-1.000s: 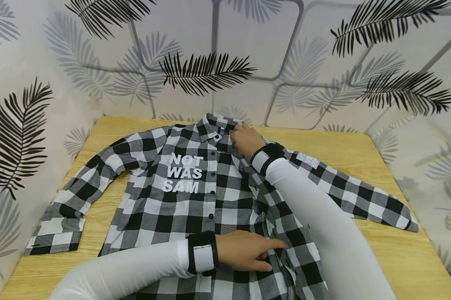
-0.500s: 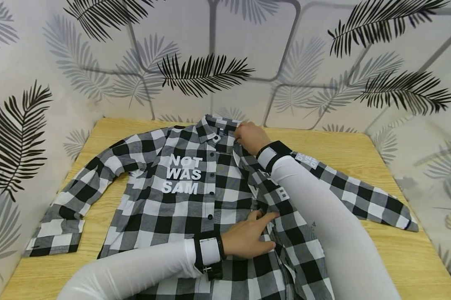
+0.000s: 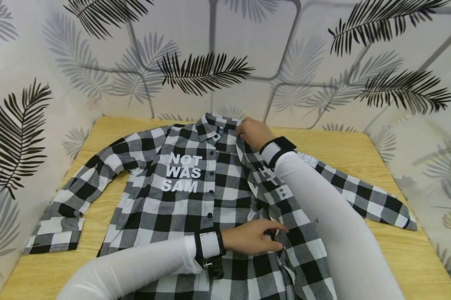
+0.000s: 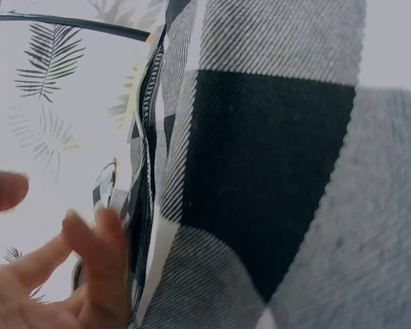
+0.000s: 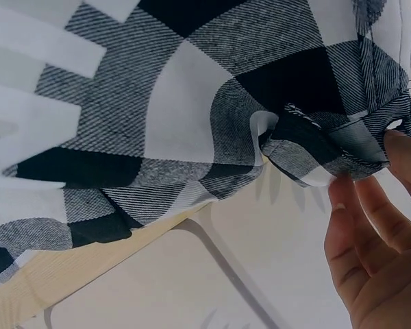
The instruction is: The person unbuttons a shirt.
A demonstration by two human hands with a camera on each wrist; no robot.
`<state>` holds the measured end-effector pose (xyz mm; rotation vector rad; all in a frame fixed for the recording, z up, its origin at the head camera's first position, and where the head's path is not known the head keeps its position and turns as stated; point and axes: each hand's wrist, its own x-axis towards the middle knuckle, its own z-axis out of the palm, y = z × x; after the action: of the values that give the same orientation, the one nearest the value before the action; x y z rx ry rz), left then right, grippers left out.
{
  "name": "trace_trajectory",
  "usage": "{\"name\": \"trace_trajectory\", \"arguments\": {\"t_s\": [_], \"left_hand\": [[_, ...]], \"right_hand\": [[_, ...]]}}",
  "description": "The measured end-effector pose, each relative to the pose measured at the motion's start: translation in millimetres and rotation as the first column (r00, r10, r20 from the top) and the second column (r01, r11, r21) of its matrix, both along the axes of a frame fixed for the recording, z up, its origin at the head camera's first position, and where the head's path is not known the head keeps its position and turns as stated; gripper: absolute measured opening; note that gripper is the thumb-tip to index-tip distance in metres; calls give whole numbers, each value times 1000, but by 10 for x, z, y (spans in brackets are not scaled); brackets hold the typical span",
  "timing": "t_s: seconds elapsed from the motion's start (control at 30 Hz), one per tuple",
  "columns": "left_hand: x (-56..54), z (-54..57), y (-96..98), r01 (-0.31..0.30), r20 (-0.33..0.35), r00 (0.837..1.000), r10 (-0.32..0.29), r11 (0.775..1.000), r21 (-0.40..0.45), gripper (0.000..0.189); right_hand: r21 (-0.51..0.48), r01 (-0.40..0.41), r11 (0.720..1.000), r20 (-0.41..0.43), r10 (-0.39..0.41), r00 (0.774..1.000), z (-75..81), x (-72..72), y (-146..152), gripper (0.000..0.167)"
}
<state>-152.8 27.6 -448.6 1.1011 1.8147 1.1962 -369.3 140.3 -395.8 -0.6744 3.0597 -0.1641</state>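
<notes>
A black, white and grey checked button-up shirt [image 3: 165, 187] lies spread with its collar at the far side. My right hand [image 3: 256, 132] pinches the collar on the right; in the right wrist view, thumb and fingers [image 5: 373, 212] hold its tip near a buttonhole. Below that hand, the right front panel [image 3: 285, 216] is lifted and partly folded back, showing white letters. My left hand [image 3: 253, 236] is at the panel's loose edge, index finger and thumb spread. In the left wrist view, its fingers [image 4: 99, 253] are beside the cloth edge, the thumb apart; whether they touch is unclear.
The shirt lies on a light wooden table [image 3: 394, 254]. Its left sleeve [image 3: 90, 179] bends toward the front left, and the other sleeve [image 3: 364, 193] stretches right. A leaf-patterned wall covering [image 3: 307, 62] stands behind the table and at both sides.
My right hand has moved slightly right with the collar, and more white letters show on the lifted panel. My left hand moved away from me, then back and right along the panel edge.
</notes>
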Motion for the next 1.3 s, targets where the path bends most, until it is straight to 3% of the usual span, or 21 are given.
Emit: {"name": "trace_trajectory", "arguments": {"t_s": [0.1,0.2,0.33,0.4,0.47,0.53,0.57,0.63,0.7,0.77,0.83,0.93,1.03,1.1,1.17,1.3], "left_hand": [[27,-11,9,104,109,989,-100,994,-24,42],[68,-30,7,182,233,956,-176,983,-2,38],[169,-8,13,252,280,921,-271,962,104,31],[224,52,4,237,248,929,-274,957,167,28],[265,126,-26,199,145,963,-226,963,185,26],[287,186,-71,140,24,989,-144,983,118,27],[286,209,-99,112,-34,993,-110,992,56,30],[274,216,-135,54,-149,987,-67,995,-87,36],[251,192,-143,12,-199,979,-50,983,-183,44],[211,166,-123,-3,-203,978,-36,982,-189,48],[181,142,-86,-3,-153,988,-21,988,-156,48],[166,111,-17,17,1,1000,-17,995,-98,45],[180,89,36,31,205,979,-15,997,-76,44],[192,80,60,31,288,957,-13,998,-57,44],[205,67,78,19,325,946,-10,1000,-25,42],[246,25,113,-20,301,954,-2,997,70,38]], "right_hand": [[-9,15,1000,17,-15,1000,33,-10,7,16],[-21,16,1000,27,-16,1000,63,-23,15,16],[-42,58,997,24,-57,998,111,-41,73,15],[-47,80,996,25,-79,997,156,-51,109,15],[-48,95,994,18,-94,995,207,-65,129,16],[-44,102,994,17,-101,995,257,-74,134,16],[-44,98,994,18,-98,995,275,-79,134,16],[-50,93,994,22,-92,995,292,-81,133,17],[-67,76,995,27,-75,997,288,-87,143,18],[-102,64,993,36,-61,998,286,-89,152,18],[-139,58,989,42,-52,998,288,-98,157,18],[-183,66,981,48,-58,997,298,-110,156,18],[-188,76,979,62,-65,996,301,-119,152,18],[-184,80,980,67,-69,995,299,-118,152,18],[-186,81,979,74,-68,995,302,-110,151,19],[-188,75,979,78,-62,995,311,-92,150,19]]}}
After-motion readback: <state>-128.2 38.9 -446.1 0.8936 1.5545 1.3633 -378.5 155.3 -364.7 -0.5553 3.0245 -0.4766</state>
